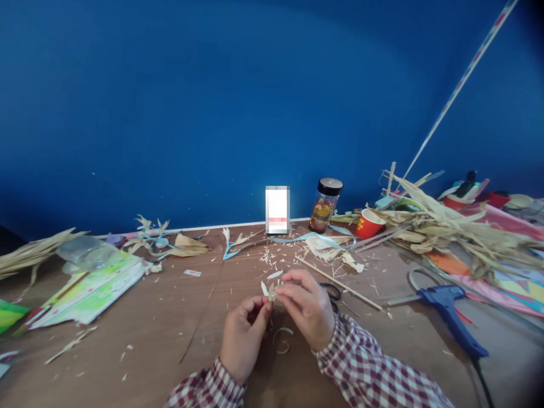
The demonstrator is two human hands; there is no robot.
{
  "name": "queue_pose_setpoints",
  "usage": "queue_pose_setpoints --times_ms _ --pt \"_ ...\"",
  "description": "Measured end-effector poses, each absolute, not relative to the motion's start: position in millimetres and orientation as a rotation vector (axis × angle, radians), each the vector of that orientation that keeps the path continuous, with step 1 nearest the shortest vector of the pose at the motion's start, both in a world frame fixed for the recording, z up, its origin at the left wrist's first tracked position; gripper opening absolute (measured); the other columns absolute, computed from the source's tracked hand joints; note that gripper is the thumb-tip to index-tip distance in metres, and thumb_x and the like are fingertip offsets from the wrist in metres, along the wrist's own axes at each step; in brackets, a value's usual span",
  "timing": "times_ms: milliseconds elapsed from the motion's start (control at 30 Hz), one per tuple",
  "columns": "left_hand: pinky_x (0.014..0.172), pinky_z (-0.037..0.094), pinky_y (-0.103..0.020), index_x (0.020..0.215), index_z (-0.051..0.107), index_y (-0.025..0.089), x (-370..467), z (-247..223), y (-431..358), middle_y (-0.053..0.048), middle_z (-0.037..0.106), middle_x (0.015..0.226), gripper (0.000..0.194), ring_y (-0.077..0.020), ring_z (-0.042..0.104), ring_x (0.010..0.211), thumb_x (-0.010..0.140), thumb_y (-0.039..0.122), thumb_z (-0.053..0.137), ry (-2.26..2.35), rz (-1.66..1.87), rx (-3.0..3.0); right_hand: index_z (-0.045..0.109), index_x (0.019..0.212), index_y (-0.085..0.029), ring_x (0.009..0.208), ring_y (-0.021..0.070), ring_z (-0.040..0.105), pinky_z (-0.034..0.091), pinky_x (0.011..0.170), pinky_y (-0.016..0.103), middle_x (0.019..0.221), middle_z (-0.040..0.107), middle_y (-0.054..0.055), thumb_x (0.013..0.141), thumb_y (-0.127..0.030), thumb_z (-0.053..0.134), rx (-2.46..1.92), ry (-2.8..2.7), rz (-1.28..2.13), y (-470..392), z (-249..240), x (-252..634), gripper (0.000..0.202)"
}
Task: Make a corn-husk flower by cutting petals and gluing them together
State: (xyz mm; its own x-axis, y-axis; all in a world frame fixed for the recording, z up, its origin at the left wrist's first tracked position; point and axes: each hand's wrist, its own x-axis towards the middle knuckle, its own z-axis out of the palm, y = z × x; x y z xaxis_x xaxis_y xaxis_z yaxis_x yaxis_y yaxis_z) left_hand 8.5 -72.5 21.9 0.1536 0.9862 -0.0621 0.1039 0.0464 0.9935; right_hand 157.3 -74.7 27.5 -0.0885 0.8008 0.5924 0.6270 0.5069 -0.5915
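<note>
Near the bottom centre, my left hand [245, 334] pinches the base of a small pale flower-like piece of husk [271, 291] between thumb and fingers. My right hand [309, 309] touches the same piece from the right, its thumb and fingertips closed on a petal. Just below the hands lies a curled pale strip [281, 341]. Beyond the fingertips, a loose pale petal [274, 275] and many small scraps lie on the brown table [170, 317]. Black scissor handles [331, 290] show partly behind my right hand.
A blue glue gun [453, 317] and a heap of dry husks [459, 221] lie right. Farther back stand a jar [325, 205], a red paper cup [369, 223] and a blurred white object [277, 209]. A thin stick [340, 283] lies mid-table; a green-painted sheet [93, 292] is left.
</note>
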Motion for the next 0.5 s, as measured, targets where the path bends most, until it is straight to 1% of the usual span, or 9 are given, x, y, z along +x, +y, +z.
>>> queue_pose_setpoints --times_ms 133,333,500 --pt "0.049 0.037 -0.02 0.077 0.064 0.016 8.6 20.6 -73.4 0.0 0.058 0.059 0.022 -0.012 0.048 0.052 0.073 0.035 0.055 1.229 1.013 1.372 0.066 0.085 -0.022 0.078 0.0147 0.054 0.047 0.067 0.028 0.1 0.053 0.007 0.08 -0.017 0.05 -1.208 -1.817 0.151 -75.3 26.9 159.6 0.017" --pt "0.049 0.037 -0.02 0.077 0.064 0.016 8.3 17.9 -73.6 -0.001 0.057 0.061 0.021 -0.0124 0.048 0.054 0.074 0.035 0.053 1.274 1.02 1.448 0.066 0.091 -0.025 0.081 0.0153 0.054 0.047 0.066 0.027 0.094 0.056 0.006 0.078 -0.013 0.052 -1.149 -1.845 0.049 -75.1 25.4 163.2 0.022" --pt "0.048 0.037 -0.02 0.08 0.065 0.016 8.2 15.6 -73.9 0.0 0.056 0.058 0.022 -0.0119 0.047 0.052 0.074 0.034 0.054 1.261 1.029 1.43 0.065 0.093 -0.026 0.079 0.0153 0.054 0.047 0.065 0.027 0.093 0.058 0.006 0.078 -0.015 0.052 -1.132 -1.841 0.041 -75.1 22.9 164.1 0.023"
